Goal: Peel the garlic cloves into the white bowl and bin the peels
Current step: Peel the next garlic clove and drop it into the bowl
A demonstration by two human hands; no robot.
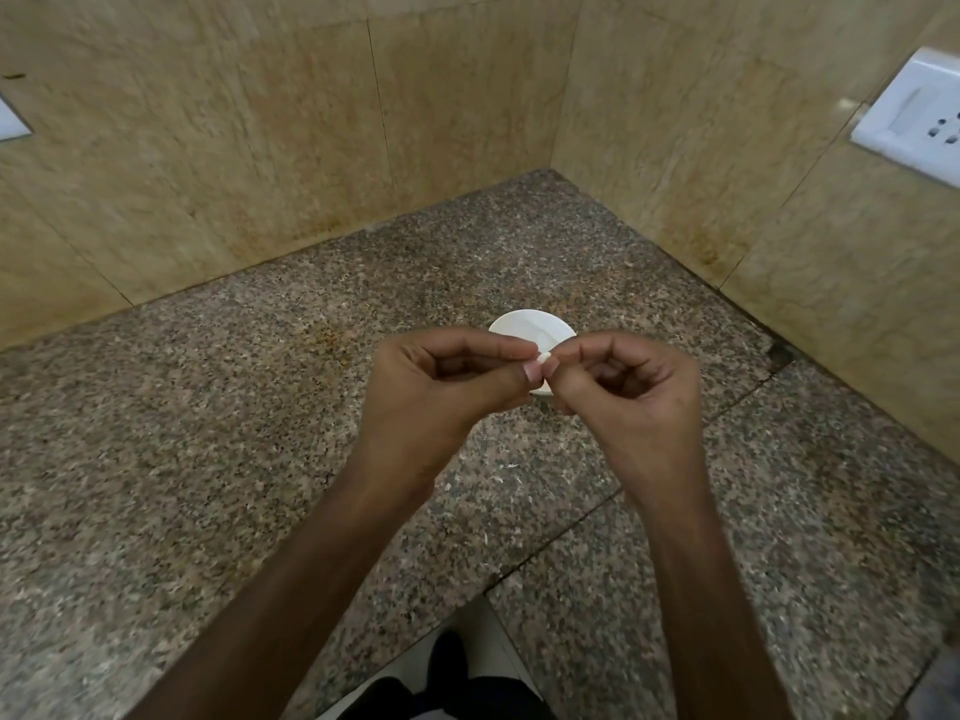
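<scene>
A small white garlic clove is pinched between the fingertips of both hands, held in the air just in front of the white bowl. My left hand grips it from the left with thumb and forefinger. My right hand pinches it from the right, its other fingers curled. The bowl stands on the speckled granite counter, and my hands hide most of it. What lies inside the bowl cannot be made out.
Beige tiled walls meet in a corner behind the bowl. A white socket plate sits on the right wall. Tiny peel scraps lie on the counter. The counter's front edge shows the floor and my foot below.
</scene>
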